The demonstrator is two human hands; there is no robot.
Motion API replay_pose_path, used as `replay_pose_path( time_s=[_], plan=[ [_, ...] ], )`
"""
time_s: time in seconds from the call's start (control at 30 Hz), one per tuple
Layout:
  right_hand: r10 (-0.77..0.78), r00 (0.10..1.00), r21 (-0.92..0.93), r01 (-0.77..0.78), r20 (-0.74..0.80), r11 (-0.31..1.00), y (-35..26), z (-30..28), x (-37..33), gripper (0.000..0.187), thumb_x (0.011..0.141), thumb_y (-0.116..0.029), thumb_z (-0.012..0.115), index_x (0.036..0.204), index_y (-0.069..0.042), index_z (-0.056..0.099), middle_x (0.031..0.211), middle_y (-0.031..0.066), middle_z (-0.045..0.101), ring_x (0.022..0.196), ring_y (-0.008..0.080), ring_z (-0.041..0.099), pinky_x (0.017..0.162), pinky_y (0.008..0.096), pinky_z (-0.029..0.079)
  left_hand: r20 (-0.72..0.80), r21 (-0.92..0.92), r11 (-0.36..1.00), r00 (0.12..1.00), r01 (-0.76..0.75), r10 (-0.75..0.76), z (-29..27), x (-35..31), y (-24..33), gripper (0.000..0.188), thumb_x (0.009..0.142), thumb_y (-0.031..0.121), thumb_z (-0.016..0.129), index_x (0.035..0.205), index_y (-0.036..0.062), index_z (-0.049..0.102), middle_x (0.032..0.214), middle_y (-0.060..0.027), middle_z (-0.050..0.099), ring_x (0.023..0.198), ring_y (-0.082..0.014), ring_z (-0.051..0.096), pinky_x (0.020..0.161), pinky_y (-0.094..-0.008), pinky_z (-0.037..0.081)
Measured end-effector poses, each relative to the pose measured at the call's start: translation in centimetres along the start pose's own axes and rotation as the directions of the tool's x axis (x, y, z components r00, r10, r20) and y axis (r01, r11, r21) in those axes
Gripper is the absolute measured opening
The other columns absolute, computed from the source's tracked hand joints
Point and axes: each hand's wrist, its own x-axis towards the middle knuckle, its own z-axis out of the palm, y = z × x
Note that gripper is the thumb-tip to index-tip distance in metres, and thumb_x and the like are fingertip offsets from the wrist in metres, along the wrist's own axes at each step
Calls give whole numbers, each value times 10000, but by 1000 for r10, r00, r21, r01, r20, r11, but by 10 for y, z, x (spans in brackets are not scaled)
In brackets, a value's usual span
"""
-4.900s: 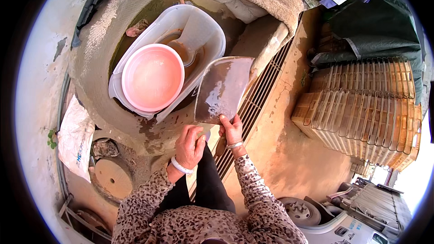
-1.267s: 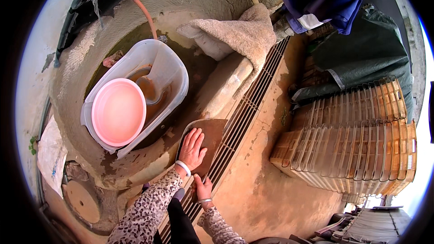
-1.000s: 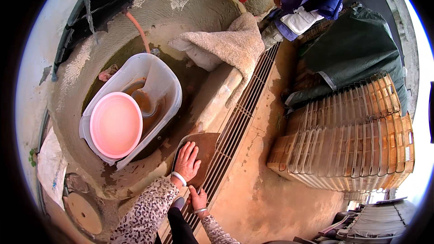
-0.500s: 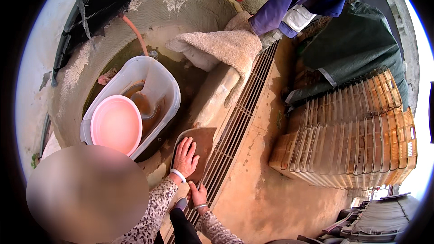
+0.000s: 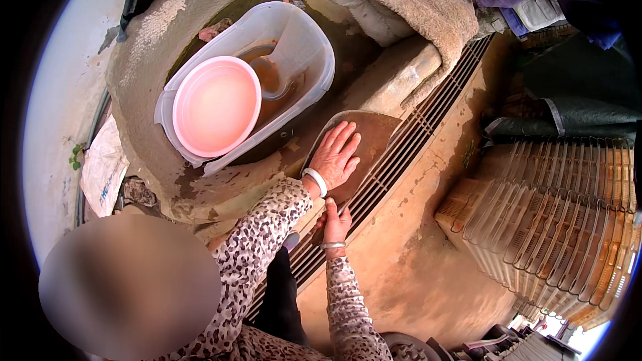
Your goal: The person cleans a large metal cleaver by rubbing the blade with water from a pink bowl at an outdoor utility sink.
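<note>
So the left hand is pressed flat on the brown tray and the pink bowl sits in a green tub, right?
Not quite: the tub is white, not green, as the head view shows. The left hand does lie flat on the brown tray, and the pink bowl sits in that tub.

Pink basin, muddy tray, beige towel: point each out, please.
pink basin (image 5: 215,105), head view, middle of its inside.
muddy tray (image 5: 374,135), head view, bare upper part beyond the left hand (image 5: 334,157).
beige towel (image 5: 428,10), head view, middle of the cloth.
</note>
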Motion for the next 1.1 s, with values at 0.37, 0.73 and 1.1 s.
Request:
replay_pose_path(
  time_s=[0.37,0.73,1.1],
  plan=[
    [45,999,71,-45,-4,996,3,-13,-7,232,950,-222,666,852,-77,514,537,10,479,393,124,461,374,285,412,-56,-39,999,998,-9,7,11,2,3,578,838,196,679,1348,10,480,1520,-184,357,1399,-398,331,1150,-496,305],
    [-17,1000,9,17,13,1000,1,-26,9,250,946,-222,668,835,-110,474,555,11,466,394,125,433,357,289,392,-55,-62,997,998,40,-44,13,-3,15,579,848,196,678,1357,23,462,1501,-187,374,1399,-389,326,1143,-504,305],
    [-8,999,-12,9,34,1000,-1,-24,5,250,948,-223,662,838,-105,471,552,3,453,401,126,441,372,286,408,-111,-84,996,993,37,-46,17,-9,10,599,837,204,690,1362,24,466,1500,-185,383,1395,-383,340,1148,-494,303]
  ],
)
